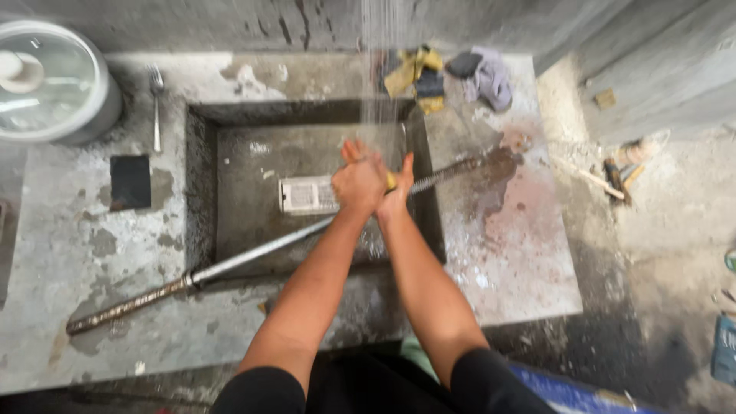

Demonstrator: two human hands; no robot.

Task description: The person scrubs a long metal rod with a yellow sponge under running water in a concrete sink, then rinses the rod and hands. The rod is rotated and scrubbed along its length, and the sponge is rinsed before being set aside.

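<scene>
Over the sink (230,222), under falling water, the left hand (357,182) and right hand (399,190) press together around what looks like a small yellow thing (390,182), above a long metal rod (253,253).

Rough matt concrete sink (230,199), dull grey metal rod (253,257)

a long grey metal rod (253,257) lies slantwise across the sink, running from eight o'clock to two. its ends look rusty brown.
</scene>
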